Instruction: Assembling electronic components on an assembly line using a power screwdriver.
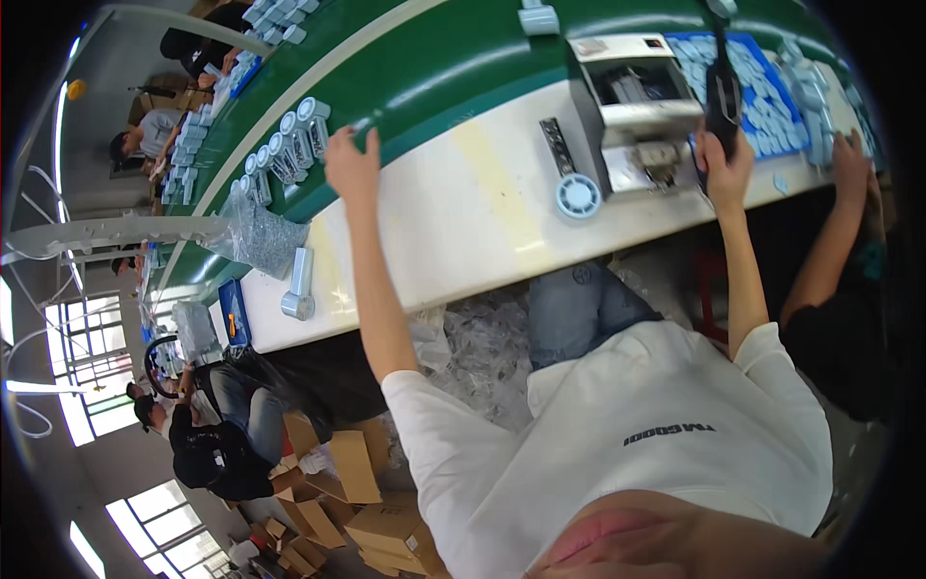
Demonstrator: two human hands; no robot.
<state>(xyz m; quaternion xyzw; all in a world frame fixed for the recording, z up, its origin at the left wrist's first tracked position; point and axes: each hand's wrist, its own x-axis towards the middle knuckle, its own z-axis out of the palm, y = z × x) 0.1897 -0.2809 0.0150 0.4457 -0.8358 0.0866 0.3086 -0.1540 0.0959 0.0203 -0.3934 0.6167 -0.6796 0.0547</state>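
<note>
My left hand [353, 166] stretches out over the edge of the green conveyor belt [453, 58], fingers apart and holding nothing. It is just right of a row of grey cylindrical parts [289, 143] lying on the belt. My right hand [725, 172] is closed around a black hanging power screwdriver [721, 95], held upright next to a grey box-shaped machine [632, 111] on the white bench [482, 212]. A round grey part with a black strip [574, 188] lies left of the machine.
A clear bag of small parts [258, 234] and one grey part [299, 285] lie on the bench's left end. A blue tray of pale parts [748, 82] sits behind the machine. Another person's hand [851, 154] rests at the right. Other workers and cardboard boxes [371, 502] are lower left.
</note>
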